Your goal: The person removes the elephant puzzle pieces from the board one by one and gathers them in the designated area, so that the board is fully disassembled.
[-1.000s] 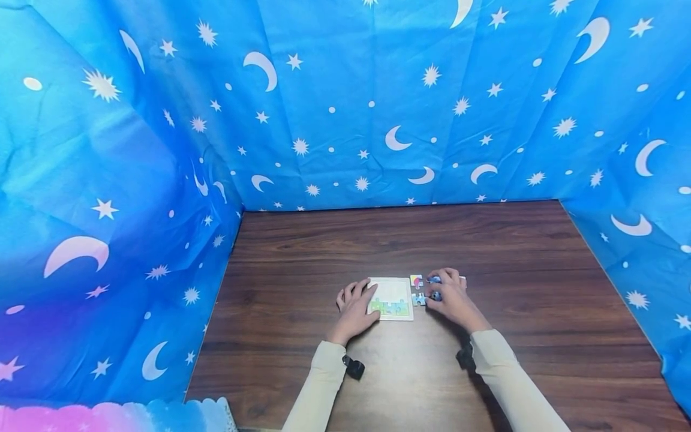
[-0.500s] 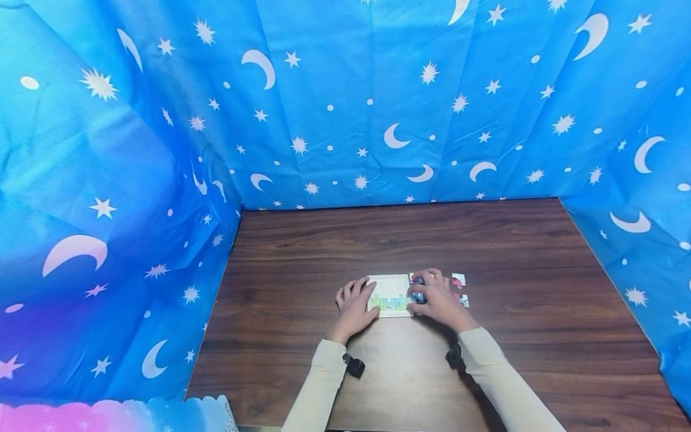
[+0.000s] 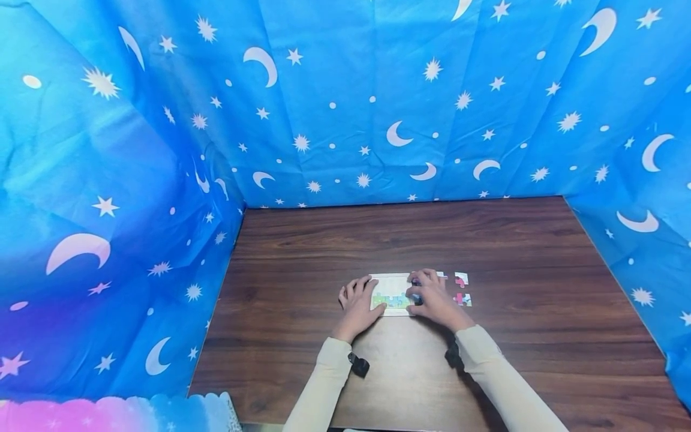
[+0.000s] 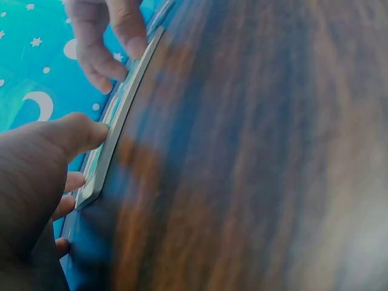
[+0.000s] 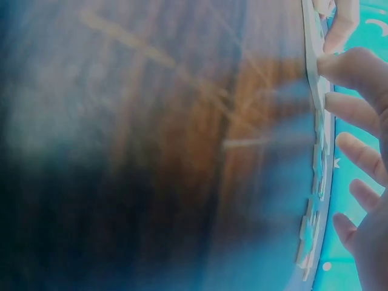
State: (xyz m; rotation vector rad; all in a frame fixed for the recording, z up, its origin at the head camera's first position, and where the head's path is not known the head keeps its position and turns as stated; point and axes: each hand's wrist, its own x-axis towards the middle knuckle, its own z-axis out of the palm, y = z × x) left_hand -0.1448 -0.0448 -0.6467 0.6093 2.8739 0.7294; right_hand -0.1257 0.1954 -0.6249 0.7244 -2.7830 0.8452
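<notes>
A small pale puzzle tray (image 3: 391,279) lies flat on the table, with a row of green and blue jigsaw pieces (image 3: 391,300) along its near side. My left hand (image 3: 357,307) holds the tray's left end, thumb (image 4: 91,130) at the near edge and fingers spread at the left side. Over the right end is my right hand (image 3: 436,303), its thumb and index fingertips right at the tray's edge in the right wrist view and its other fingers loosely bent. Under that hand a blue jigsaw piece (image 3: 417,298) partly shows; others there are hidden.
Loose pink-and-white jigsaw pieces (image 3: 461,279) lie just right of my right hand, and a row of pieces (image 5: 308,233) shows edge-on in the right wrist view. Blue star-and-moon cloth (image 3: 335,120) walls the brown wooden table (image 3: 302,252) at the back and sides.
My right hand has moved left from over the loose pieces to the tray's right edge, uncovering the pink-and-white pieces. My left hand has stayed on the tray.
</notes>
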